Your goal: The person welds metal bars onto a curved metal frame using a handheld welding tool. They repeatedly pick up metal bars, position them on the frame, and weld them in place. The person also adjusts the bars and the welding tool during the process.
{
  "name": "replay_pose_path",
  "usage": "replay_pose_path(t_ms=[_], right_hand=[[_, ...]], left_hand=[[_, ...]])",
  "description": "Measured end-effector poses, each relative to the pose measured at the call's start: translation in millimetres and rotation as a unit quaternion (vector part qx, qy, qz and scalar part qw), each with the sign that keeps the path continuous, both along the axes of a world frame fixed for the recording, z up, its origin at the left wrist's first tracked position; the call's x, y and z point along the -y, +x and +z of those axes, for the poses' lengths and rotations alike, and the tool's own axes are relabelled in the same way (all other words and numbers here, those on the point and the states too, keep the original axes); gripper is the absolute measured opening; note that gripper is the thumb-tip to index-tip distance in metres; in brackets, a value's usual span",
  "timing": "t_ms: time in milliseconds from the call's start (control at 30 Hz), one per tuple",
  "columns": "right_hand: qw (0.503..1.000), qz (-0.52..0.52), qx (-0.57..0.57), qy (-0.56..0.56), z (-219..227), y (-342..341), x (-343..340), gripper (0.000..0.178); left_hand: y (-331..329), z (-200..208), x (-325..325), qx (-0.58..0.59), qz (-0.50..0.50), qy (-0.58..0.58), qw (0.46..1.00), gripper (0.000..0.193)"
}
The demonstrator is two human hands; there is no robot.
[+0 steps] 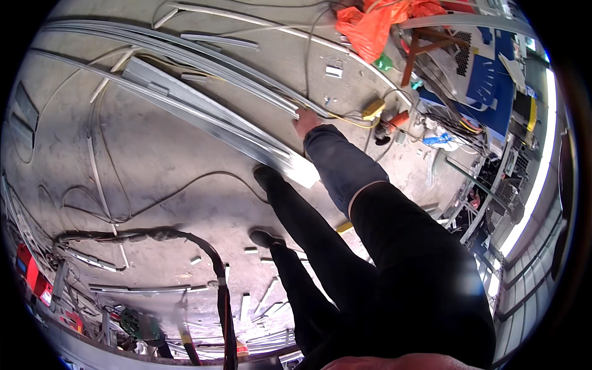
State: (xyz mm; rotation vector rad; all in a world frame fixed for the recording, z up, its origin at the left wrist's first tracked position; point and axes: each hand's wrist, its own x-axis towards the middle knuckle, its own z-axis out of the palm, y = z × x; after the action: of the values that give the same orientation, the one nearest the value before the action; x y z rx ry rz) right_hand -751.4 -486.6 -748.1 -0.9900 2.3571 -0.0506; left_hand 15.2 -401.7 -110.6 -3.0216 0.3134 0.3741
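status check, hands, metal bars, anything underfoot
Right hand at the ends of long metal bars, grip unclear. Left hand not made out. Dark cable lies loose near the shoes.

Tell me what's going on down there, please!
Someone has their right hand down at the ends of long grey metal rails on the floor. It's hard to tell whether the fingers grip the rails or only touch them. A wider metal piece lies beside the rails, with a dark shoe close to its edge.
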Motion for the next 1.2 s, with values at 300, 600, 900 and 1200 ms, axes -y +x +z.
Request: replay_pose_path(t_ms=[300, 600, 900, 1200], right_hand=[[0.971, 0.086, -0.078, -0.211, -68.8, 0.5, 234.0, 0.033], [0.967, 0.153, -0.186, -0.088, -111.0, -17.3, 332.5, 0.037], [0.982, 0.0, 0.02, -0.188, -81.8, 9.0, 179.0, 0.037], [0.994, 0.027, -0.079, -0.073, -94.7, 44.5, 113.7, 0.046]], left_hand=[[-24.3, -43.3, 1.2, -0.01, 0.073, -0.025, 0.997, 0.069], [-27.4, -53.7, -7.6, -0.01, 0.116, -0.03, 0.993, 0.072], [-20.6, -49.3, -8.0, -0.022, 0.135, -0.02, 0.99, 0.075], [0.2, -70.1, 8.2, -0.05, 0.113, -0.037, 0.992, 0.077]])
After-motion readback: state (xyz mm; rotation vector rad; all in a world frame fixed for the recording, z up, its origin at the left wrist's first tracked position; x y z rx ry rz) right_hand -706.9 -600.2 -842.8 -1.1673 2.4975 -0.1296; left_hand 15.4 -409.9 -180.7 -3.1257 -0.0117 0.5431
